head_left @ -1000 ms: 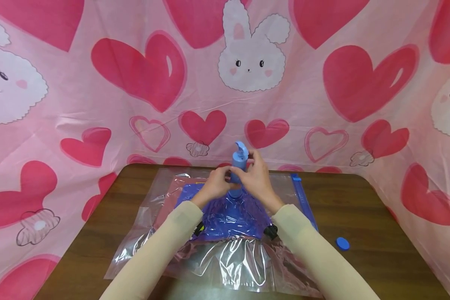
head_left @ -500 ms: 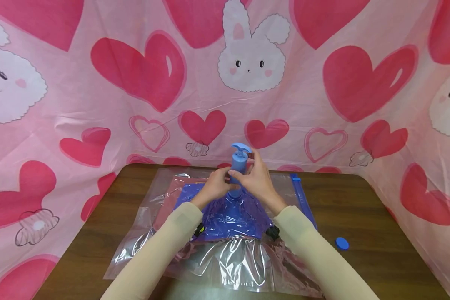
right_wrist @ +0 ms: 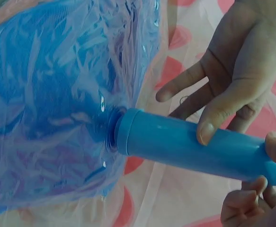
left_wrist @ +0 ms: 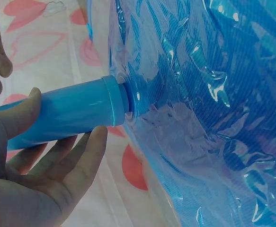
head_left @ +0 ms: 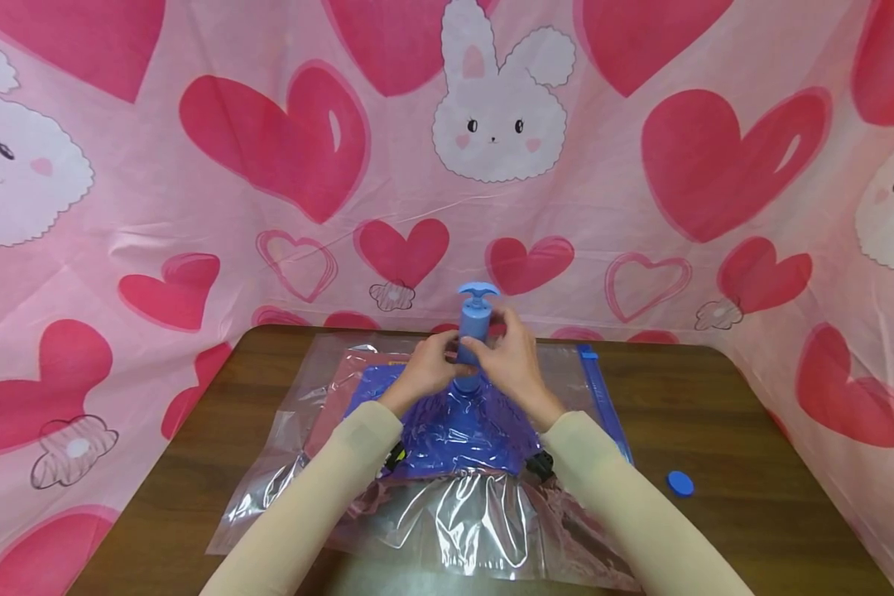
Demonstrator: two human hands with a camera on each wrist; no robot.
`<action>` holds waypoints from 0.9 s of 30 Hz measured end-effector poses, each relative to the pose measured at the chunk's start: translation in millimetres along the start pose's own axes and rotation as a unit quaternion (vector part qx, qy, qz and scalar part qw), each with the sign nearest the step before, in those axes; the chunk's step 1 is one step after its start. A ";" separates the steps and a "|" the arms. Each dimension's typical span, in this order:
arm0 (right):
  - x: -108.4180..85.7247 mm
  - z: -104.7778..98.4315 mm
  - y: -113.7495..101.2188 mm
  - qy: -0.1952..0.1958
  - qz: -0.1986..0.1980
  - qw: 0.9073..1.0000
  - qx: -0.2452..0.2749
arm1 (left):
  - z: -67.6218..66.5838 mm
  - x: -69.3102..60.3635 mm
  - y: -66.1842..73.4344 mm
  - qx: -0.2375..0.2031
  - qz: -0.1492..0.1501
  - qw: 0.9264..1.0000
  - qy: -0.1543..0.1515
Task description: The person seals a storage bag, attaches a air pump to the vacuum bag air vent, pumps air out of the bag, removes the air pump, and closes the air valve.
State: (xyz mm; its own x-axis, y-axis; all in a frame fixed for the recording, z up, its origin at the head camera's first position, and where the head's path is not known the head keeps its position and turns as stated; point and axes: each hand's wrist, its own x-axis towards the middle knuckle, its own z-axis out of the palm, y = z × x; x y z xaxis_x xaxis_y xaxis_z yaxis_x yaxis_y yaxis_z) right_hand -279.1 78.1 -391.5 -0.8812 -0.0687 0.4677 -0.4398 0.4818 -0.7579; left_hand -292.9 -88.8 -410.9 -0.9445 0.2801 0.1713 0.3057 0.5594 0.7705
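A blue hand pump [head_left: 476, 324] with a T-shaped handle on top stands nearly upright on the clear bag [head_left: 484, 530], its lower end at the bag's valve. My left hand [head_left: 426, 366] grips the lower part of the barrel, with the thumb on one side and the fingers on the other. Higher up, the fingers and thumb of my right hand [head_left: 514, 358] hold the barrel just below the handle. Inside the bag lie folded blue ribbed cloth [left_wrist: 213, 61] and a pink layer [head_left: 335, 397]. In the right wrist view the pump meets the wrinkled film.
A round blue cap [head_left: 680, 483] lies on the brown wooden table [head_left: 715, 406] to the right. Along the bag's right side runs a blue zip seal [head_left: 603, 397]. Pink heart-patterned cloth [head_left: 417, 182] hangs behind and at both sides.
The pump's handle has turned from a slanted angle to facing broadside. My right hand's fingers have shifted slightly on the barrel, while my left hand has stayed in place.
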 end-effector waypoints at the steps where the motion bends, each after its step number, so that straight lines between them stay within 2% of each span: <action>1: 0.2 -1.4 -0.8 -0.007 0.001 1.000 0.000 | 0.2 0.5 0.2 0.001 -0.001 1.000 -0.001; 8: -0.4 -7.9 -4.3 -0.042 -0.012 0.999 0.000 | 1.6 1.4 1.3 0.004 -0.001 1.000 0.001; 15: -1.9 -1.4 -2.8 -0.003 -0.007 1.000 -0.021 | 3.5 0.6 0.9 0.014 -0.006 1.000 0.006; 19: -0.3 2.3 -2.4 0.011 -0.005 1.000 -0.016 | 3.4 -0.6 1.8 0.012 -0.010 1.000 0.007; 27: 1.2 -2.6 -2.4 -0.009 -0.010 1.000 -0.002 | 1.0 -2.6 5.3 -0.004 -0.008 1.000 0.001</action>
State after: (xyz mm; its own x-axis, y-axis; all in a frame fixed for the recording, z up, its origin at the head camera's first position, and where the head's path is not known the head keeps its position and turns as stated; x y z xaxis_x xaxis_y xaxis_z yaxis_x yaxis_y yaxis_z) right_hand -278.7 79.1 -388.0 -0.8754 -0.0929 0.4744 -0.4560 0.4846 -0.7465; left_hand -288.7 -85.8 -407.9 -0.9497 0.2698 0.1591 0.2888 0.5574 0.7784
